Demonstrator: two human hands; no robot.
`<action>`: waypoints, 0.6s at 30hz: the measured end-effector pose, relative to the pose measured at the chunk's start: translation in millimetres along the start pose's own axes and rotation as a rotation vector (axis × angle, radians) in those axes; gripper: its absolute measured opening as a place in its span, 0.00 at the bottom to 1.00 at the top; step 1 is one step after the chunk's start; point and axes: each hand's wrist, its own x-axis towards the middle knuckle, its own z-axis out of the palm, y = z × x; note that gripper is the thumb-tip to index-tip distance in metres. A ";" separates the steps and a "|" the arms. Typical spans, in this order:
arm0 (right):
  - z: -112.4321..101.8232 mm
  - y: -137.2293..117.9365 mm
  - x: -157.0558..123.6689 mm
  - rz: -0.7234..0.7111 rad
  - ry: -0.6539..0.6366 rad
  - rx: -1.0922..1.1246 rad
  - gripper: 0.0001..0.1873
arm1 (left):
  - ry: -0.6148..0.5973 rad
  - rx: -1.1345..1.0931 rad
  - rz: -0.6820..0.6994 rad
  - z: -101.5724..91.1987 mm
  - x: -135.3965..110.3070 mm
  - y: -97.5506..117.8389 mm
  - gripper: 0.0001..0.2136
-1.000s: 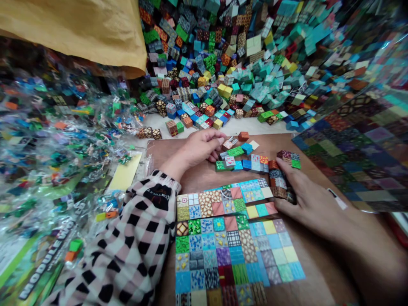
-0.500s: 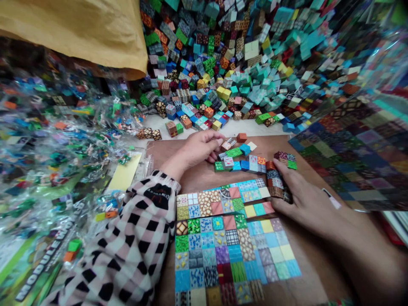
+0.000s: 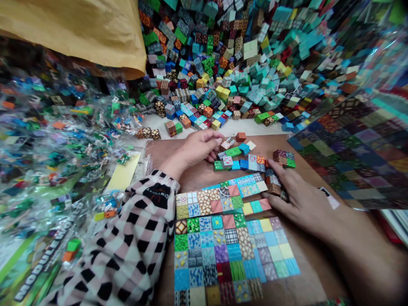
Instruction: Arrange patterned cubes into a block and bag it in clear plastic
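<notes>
Block row (image 3: pixel 273 183) lies on brown board (image 3: pixel 270 144), just beyond right end of patterned block grid (image 3: pixel 219 240). Your right hand (image 3: pixel 296 193) clamps it between thumb and fingers. Your left hand (image 3: pixel 200 148), well apart from right, curls beside loose blocks (image 3: pixel 234 151); can't tell whether it grips anything. Big block pile (image 3: pixel 219 63) behind.

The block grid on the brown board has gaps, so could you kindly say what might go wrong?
The right hand, near the far right of the block grid, might push the far rows further askew. The short block row in its grip could come apart if squeezed unevenly. The left hand might bump the loose blocks beside it.
</notes>
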 end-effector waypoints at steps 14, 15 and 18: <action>1.4 -3.4 1.0 0.046 0.000 -0.011 0.37 | 0.006 0.016 -0.002 -0.7 -0.3 1.7 0.08; 1.8 -3.7 0.9 0.049 0.009 -0.016 0.37 | 0.010 0.016 -0.002 -0.6 -0.3 1.6 0.08; 1.5 -5.0 1.4 0.055 -0.003 -0.017 0.37 | 0.026 0.016 0.000 -0.1 -0.3 1.7 0.09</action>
